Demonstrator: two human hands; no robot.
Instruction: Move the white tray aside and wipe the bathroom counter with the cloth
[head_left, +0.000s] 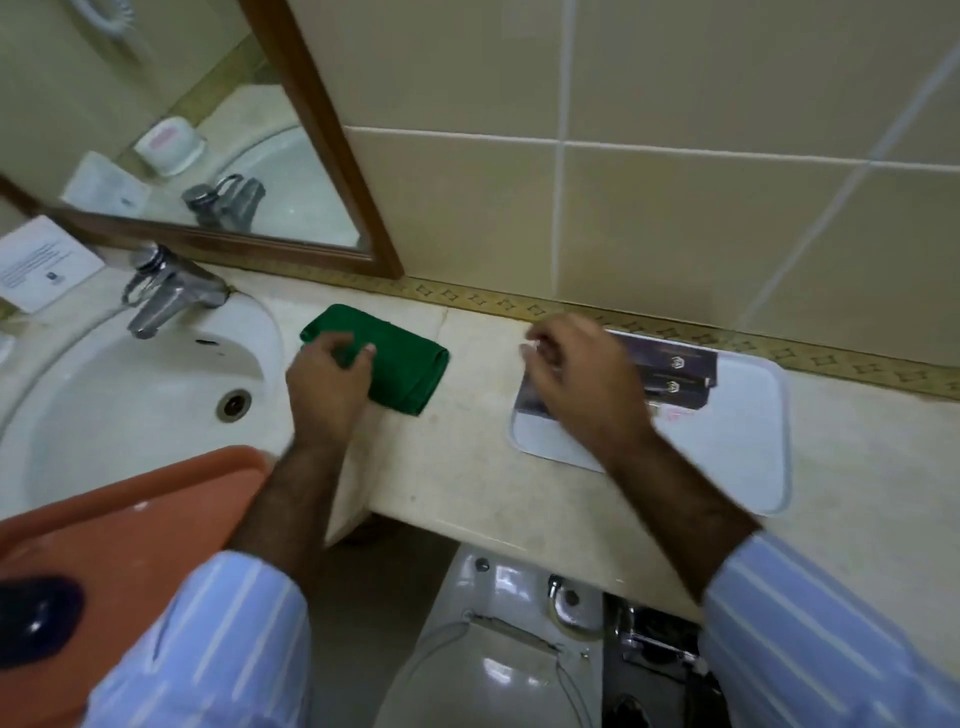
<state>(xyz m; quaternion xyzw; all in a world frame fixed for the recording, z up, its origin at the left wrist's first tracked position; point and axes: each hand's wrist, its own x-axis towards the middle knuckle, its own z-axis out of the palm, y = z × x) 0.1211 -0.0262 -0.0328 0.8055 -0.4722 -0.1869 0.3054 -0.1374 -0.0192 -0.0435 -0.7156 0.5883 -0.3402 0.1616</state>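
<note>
A folded green cloth (395, 364) lies on the beige bathroom counter (467, 457) just right of the sink. My left hand (327, 384) rests on the cloth's near left edge, fingers curled over it. A white tray (737, 441) sits flat on the counter at the right, against the patterned wall border, with dark sachets (675, 371) at its far side. My right hand (576, 379) hovers over the tray's left end, fingers bent and apart; it is blurred, and I cannot tell whether it touches the tray.
A white sink (130, 410) with a chrome tap (166, 291) is at the left. An orange basin (119, 525) is near left. A white card (41, 265) stands by the wood-framed mirror (322, 130). A toilet (498, 654) is below the counter's front edge.
</note>
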